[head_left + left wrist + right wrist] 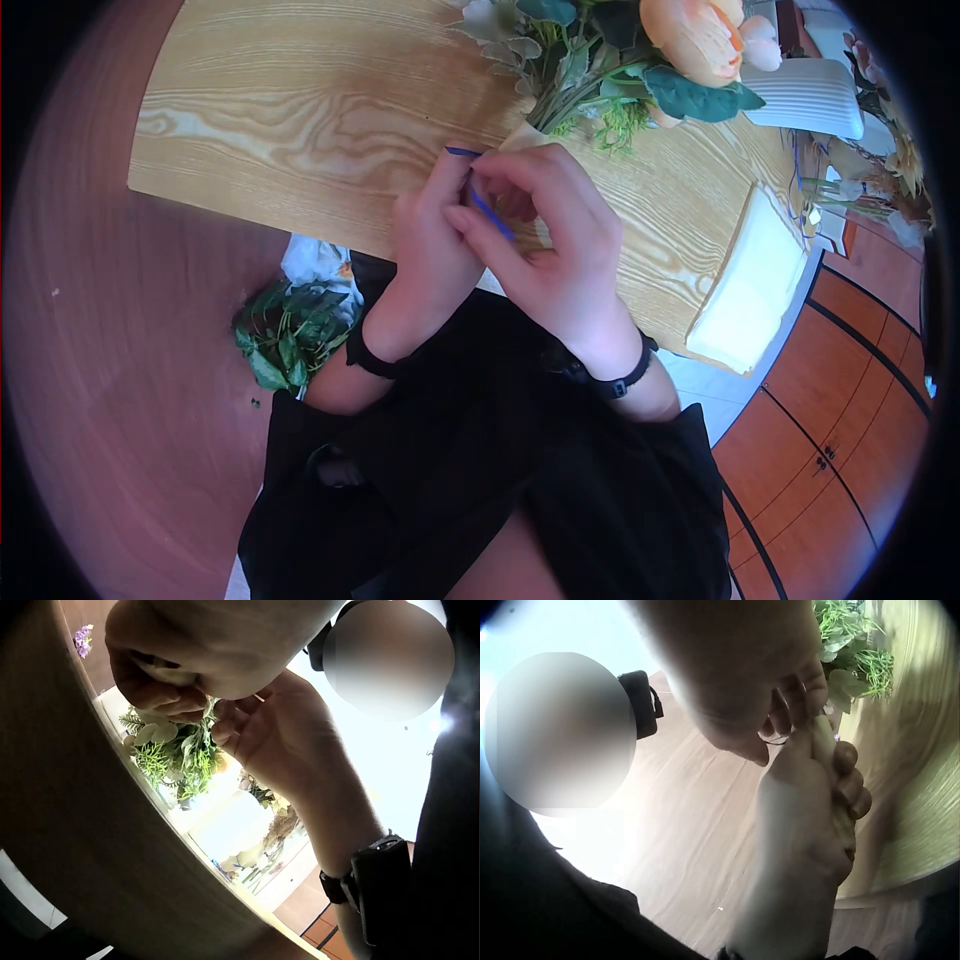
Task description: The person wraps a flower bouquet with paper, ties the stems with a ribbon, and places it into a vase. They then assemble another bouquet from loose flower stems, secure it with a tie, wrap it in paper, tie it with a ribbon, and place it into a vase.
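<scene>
A bouquet with a peach flower [695,40] and green leaves lies with its stems toward the person, a cream wrap [525,136] round them. The left hand [432,240] is curled round the wrapped end; in the right wrist view, pale wrap [824,742] shows between that hand's thumb side and curled fingers. A narrow blue ribbon [490,216] runs between both hands, another bit lying over the left hand's top. The right hand [570,235] has its fingers and thumb bent at the ribbon, pinching it; the exact fingertip contact is partly hidden.
White folded sheets [748,285] lie at the wooden table's [280,120] right edge. A white ribbed container [808,98] and more wrapped flowers [868,190] stand at the upper right. Green leaves [290,335] and a white-blue bag [318,262] are below the table's left side.
</scene>
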Available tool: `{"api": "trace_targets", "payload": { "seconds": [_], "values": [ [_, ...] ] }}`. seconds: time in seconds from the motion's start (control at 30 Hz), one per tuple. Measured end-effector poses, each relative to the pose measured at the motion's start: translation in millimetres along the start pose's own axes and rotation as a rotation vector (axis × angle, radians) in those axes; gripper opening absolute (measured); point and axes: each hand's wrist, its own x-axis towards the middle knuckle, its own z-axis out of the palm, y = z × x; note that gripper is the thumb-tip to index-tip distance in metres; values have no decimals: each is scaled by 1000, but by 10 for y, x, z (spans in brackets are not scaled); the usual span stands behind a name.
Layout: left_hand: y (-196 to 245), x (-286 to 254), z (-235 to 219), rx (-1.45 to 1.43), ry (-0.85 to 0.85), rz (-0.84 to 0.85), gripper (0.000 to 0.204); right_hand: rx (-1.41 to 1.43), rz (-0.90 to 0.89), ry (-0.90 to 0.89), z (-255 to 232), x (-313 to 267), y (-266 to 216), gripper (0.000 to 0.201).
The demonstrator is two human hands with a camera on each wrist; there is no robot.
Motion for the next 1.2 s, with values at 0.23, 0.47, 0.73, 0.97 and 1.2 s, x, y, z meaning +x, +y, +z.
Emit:
{"api": "trace_targets", "payload": {
  "seconds": [0.23, 0.47, 0.73, 0.97, 1.2],
  "values": [
    [63, 43, -5, -60, -14, -131, 18, 99, 104, 94, -1, -107, 87, 32],
    [165, -52, -57, -540, -176, -396, 28, 796, 667, 52, -54, -199, 425, 20],
    [491, -232, -92, -749, -570, -562, 31, 1112, 392, -714, -103, 157, 583, 46],
    [588, -250, -93, -621, -642, -347, 36, 1459, 501, -656, -21, 4, 601, 40],
    [558, -161, -202, -678, -817, -381, 26, 1808, 599, -606, 127, -84, 595, 35]
  ]
}}
